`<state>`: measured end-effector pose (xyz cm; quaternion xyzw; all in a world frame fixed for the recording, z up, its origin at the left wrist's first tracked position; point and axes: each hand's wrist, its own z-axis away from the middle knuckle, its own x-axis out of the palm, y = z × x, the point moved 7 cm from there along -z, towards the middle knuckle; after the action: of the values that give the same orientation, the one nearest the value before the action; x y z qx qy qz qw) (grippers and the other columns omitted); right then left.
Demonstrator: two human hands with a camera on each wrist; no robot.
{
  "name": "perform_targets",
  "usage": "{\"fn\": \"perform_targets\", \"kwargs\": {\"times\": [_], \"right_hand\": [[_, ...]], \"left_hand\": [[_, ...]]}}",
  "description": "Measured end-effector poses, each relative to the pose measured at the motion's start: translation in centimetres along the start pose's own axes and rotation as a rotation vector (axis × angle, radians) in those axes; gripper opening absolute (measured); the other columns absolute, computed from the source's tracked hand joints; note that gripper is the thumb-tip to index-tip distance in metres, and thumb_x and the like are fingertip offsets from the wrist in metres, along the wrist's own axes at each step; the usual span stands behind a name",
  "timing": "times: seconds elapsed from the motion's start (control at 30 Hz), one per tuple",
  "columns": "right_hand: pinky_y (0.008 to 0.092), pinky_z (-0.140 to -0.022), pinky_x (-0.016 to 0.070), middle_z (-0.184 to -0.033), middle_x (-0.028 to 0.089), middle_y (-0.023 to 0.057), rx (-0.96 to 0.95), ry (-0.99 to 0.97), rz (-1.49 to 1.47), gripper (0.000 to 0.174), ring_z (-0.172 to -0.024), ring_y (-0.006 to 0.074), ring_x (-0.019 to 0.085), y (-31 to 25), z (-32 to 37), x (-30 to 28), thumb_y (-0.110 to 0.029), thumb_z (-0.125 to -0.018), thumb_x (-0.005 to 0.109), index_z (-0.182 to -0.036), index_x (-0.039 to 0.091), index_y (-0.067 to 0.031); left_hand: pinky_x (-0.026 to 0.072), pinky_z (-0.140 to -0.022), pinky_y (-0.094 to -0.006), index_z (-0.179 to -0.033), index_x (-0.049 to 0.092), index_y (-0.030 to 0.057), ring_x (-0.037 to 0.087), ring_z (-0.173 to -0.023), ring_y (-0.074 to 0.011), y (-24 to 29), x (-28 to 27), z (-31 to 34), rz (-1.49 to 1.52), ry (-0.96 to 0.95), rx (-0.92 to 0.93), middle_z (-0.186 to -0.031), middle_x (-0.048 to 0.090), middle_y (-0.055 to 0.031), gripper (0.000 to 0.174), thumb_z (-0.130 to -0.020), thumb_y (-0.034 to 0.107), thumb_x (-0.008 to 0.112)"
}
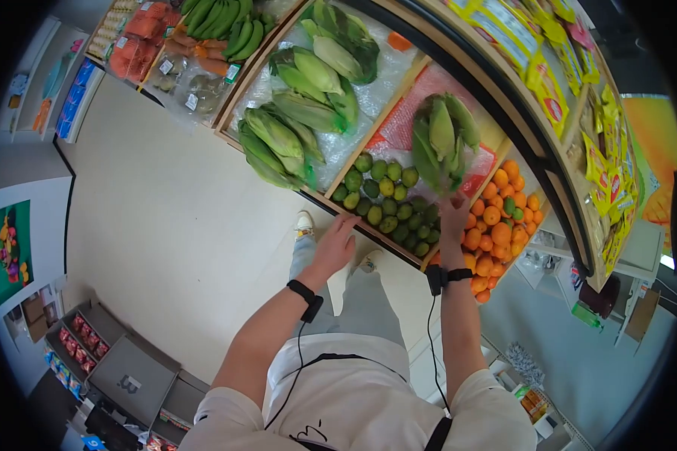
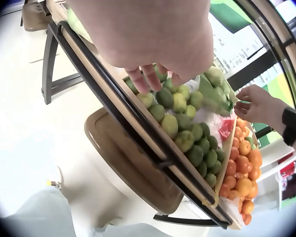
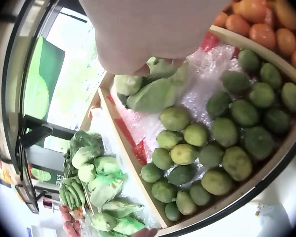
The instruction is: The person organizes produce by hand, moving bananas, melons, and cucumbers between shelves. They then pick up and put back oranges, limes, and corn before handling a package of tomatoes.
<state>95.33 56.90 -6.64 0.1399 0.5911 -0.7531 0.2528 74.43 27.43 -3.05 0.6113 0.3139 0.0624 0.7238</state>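
- The right hand (image 1: 453, 214) is closed around the lower end of a bundle of corn (image 1: 442, 139), green husks and all. The bundle stands nearly upright, its tips pointing away from the person.
- The bundle is over the red liner (image 1: 399, 128) at the back of the middle compartment, beyond the green fruit (image 1: 384, 199). Whether it touches the liner cannot be told.
- The left hand (image 1: 337, 242) holds nothing. Its fingers (image 2: 148, 79) are loose and reach over the wooden rim (image 1: 368, 229) toward the nearest green fruit.
- The two hands are apart, the left lower and nearer the person.
- Oranges (image 1: 496, 225) fill the compartment to the right of the green fruit.
- Corn piles (image 1: 301, 113) lie on clear wrap in the compartment to the left, with bananas (image 1: 226, 22) farther along.
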Motion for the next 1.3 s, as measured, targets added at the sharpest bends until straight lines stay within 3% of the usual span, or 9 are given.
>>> {"fn": "perform_targets", "kwargs": {"times": [0.1, 0.27, 0.5, 0.53, 0.6, 1.07, 1.17, 1.23, 1.3], "right_hand": [[0.029, -0.081, 0.0512, -0.107, 0.064, 0.0049, -0.348, 0.009, 0.18, 0.043, -0.094, 0.0155, 0.062, -4.4, -0.6, 2.8, -0.013, -0.091, 0.075, -0.129, 0.058, -0.0015], [0.0328, -0.089, 0.0509, -0.111, 0.065, 0.0095, -0.217, -0.161, 0.223, 0.043, -0.101, 0.0211, 0.064, -10.0, 0.9, 10.7, -0.009, -0.086, 0.07, -0.128, 0.061, -0.001], [0.0375, -0.093, 0.0505, -0.116, 0.064, 0.0175, -0.525, -0.447, 0.257, 0.047, -0.107, 0.0285, 0.063, -15.2, -4.2, 20.7, -0.012, -0.086, 0.072, -0.13, 0.059, -0.0018], [0.0375, -0.093, 0.0505, -0.116, 0.064, 0.0175, -0.529, -0.445, 0.256, 0.047, -0.107, 0.0285, 0.063, -16.0, -5.9, 21.9, -0.012, -0.086, 0.072, -0.13, 0.059, -0.0018], [0.0382, -0.095, 0.0512, -0.116, 0.064, 0.0178, -0.988, -0.071, 0.485, 0.045, -0.107, 0.0308, 0.062, -19.7, -7.7, 22.3, -0.012, -0.086, 0.071, -0.129, 0.06, 0.0002], [0.0476, -0.106, 0.0453, -0.13, 0.06, 0.0272, -0.83, -0.02, 0.446, 0.056, -0.124, 0.0453, 0.055, -21.9, -13.6, 24.0, -0.013, -0.084, 0.069, -0.135, 0.055, 0.0018], [0.0477, -0.108, 0.0439, -0.135, 0.055, 0.0281, -0.78, -0.112, 0.405, 0.059, -0.128, 0.0462, 0.051, -20.6, -10.1, 22.3, -0.009, -0.085, 0.066, -0.141, 0.05, 0.0006], [0.0475, -0.11, 0.0426, -0.139, 0.051, 0.0273, -0.763, -0.17, 0.389, 0.061, -0.13, 0.0464, 0.049, -20.2, -5.7, 20.5, -0.007, -0.086, 0.064, -0.144, 0.047, -0.0013], [0.0475, -0.111, 0.0419, -0.14, 0.049, 0.0265, -0.679, -0.217, 0.362, 0.062, -0.131, 0.0464, 0.047, -21.0, -1.9, 18.3, -0.005, -0.086, 0.064, -0.146, 0.045, -0.0022]], "left_hand": [[0.0544, -0.092, -0.0374, -0.135, 0.055, 0.0043, 0.062, -0.114, -0.0325, -1.7, -3.0, -1.8, 0.005, 0.002, -0.043, -0.132, 0.054, -0.0146, 0.046, -0.09, -0.004, 0.058], [0.0545, -0.088, -0.0359, -0.134, 0.055, 0.0041, 0.063, -0.106, -0.0294, -2.9, -5.7, -4.2, 0.145, 0.086, -0.111, -0.129, 0.055, -0.014, 0.043, -0.091, -0.003, 0.058], [0.053, -0.092, -0.0373, -0.134, 0.055, 0.003, 0.063, -0.11, -0.0323, -2.2, -6.9, -9.3, 0.187, 0.158, -0.089, -0.13, 0.056, -0.0166, 0.042, -0.093, -0.001, 0.06], [0.0519, -0.095, -0.0383, -0.135, 0.055, 0.0027, 0.062, -0.112, -0.0347, -1.9, -7.1, -10.4, 0.191, 0.193, -0.051, -0.131, 0.056, -0.018, 0.042, -0.093, -0.001, 0.061], [0.0497, -0.1, -0.0401, -0.136, 0.054, 0.002, 0.06, -0.118, -0.0395, -1.3, -6.8, -12.5, 0.207, 0.248, 0.023, -0.134, 0.057, -0.0206, 0.042, -0.094, 0.001, 0.062], [0.048, -0.106, -0.045, -0.126, 0.058, -0.0032, 0.055, -0.124, -0.041, 5.3, -5.6, -40.2, -0.241, 0.267, 0.415, -0.129, 0.058, -0.0249, 0.04, -0.087, 0.006, 0.063], [0.0473, -0.108, -0.0437, -0.133, 0.059, 0.0026, 0.051, -0.132, -0.0381, 4.2, -2.7, -46.5, -0.5, -0.196, 0.197, -0.138, 0.057, -0.023, 0.044, -0.091, 0.011, 0.061], [0.0436, -0.113, -0.0433, -0.14, 0.058, 0.0066, 0.047, -0.14, -0.0343, 0.7, 0.6, -50.9, -0.54, 0.125, 0.561, -0.147, 0.054, -0.0212, 0.045, -0.098, 0.022, 0.057], [0.0415, -0.114, -0.0435, -0.142, 0.057, 0.0069, 0.046, -0.142, -0.0337, 1.7, 0.9, -51.4, -0.365, 0.126, 0.617, -0.15, 0.052, -0.0208, 0.046, -0.101, 0.027, 0.054]]}}
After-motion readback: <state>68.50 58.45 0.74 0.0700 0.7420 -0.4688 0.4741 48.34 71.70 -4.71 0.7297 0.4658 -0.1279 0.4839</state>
